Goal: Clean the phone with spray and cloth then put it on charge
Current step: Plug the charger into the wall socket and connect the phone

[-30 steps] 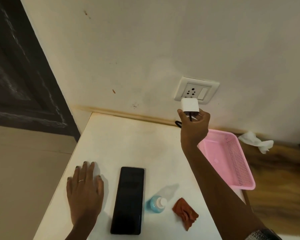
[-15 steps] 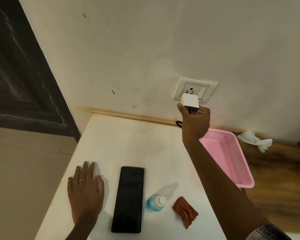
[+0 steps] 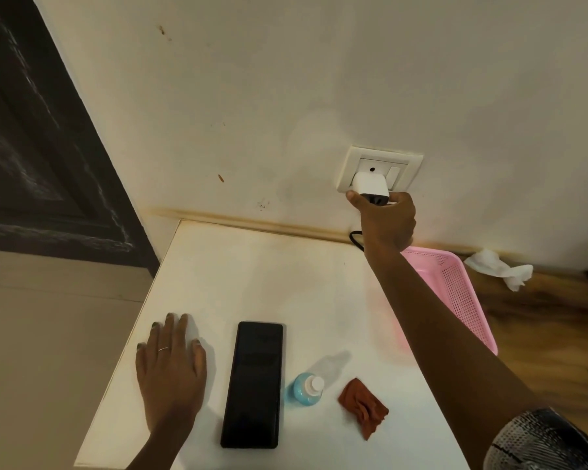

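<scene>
One phone (image 3: 252, 385) lies flat on the white table (image 3: 252, 273), screen dark, its long side running away from the person, near the table's front edge. Just right of it stands one small blue spray bottle (image 3: 307, 390) with a white cap, apart from the phone. Right of the bottle lies one crumpled rust-red cloth (image 3: 363, 408), not touching the bottle.

The left hand (image 3: 170, 371) rests palm down on the table just left of the phone, fingers straight and spread a little, holding nothing; one thin ring shows on a finger.

The right hand (image 3: 386, 220) reaches up to the wall, thumb and fingers curled round one white charger (image 3: 370, 185), which sits against the one socket plate (image 3: 379, 169). Whether its pins are fully in cannot be told. One socket hole shows above the charger, and one switch to its right. A loop of black cable (image 3: 355, 239) shows below the hand at the back of the table; its far end is hidden.

One pink perforated basket (image 3: 455, 293) stands at the table's right edge, partly behind the right arm. Beyond it, one crumpled white tissue (image 3: 499, 271) lies on the wooden surface (image 3: 540, 327) by the wall. A dark panelled door (image 3: 41, 147) fills the left side.
</scene>
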Demonstrator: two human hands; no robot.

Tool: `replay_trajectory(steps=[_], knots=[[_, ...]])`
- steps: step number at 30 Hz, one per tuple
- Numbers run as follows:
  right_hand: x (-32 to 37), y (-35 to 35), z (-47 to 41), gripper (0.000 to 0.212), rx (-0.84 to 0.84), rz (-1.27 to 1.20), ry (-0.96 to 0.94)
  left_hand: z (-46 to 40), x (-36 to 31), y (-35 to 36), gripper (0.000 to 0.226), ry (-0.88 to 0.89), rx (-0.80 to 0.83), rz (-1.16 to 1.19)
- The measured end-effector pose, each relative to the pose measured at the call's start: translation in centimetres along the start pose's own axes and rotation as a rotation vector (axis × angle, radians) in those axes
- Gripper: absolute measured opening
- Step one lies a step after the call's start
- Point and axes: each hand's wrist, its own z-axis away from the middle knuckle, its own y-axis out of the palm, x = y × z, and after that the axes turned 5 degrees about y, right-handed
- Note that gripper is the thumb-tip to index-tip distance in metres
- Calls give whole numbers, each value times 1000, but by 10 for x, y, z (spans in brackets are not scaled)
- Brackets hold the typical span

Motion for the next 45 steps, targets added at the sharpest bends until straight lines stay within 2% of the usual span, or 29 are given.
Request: replay_trajectory(steps=[6, 12, 14, 17, 18, 22, 25, 27, 32, 37, 42, 45], knots=[[0, -5, -2, 70, 39, 71, -40, 1, -3, -1, 58, 7, -4, 0], [-8, -19, -2, 79, 225, 136, -20, -1, -2, -3, 57, 6, 12, -5], [-18, -27, 1, 66, 264, 152, -13, -1, -2, -3, 56, 13, 18, 1], [-29, -41, 9, 28, 307, 142, -87, -2, -2, -4, 50, 3, 65, -9], [-31, -47, 13, 23, 315, 158, -122, -1, -2, -6, 51, 6, 92, -16], [-29, -70, 26, 20, 352, 286, -209, -2, -6, -19, 59, -7, 188, 8], [-24, -91, 31, 22, 329, 515, -327, 4, -18, -31, 60, -31, 180, 107], [-19, -104, 33, 20, 365, 563, -321, 13, -30, -37, 59, -4, 163, 156], [-13, -134, 38, 12, 506, 477, -215, 31, -51, -44, 56, -7, 213, 216], [-23, -160, 51, 12, 665, 218, 24, 43, -65, -49, 53, -224, 340, 329], [-40, -184, 72, 16, 746, 50, 168, 49, -68, -46, 49, -415, 458, 475], [-51, -200, 94, 17, 819, 5, 167, 50, -72, -46, 31, -528, 486, 606]])
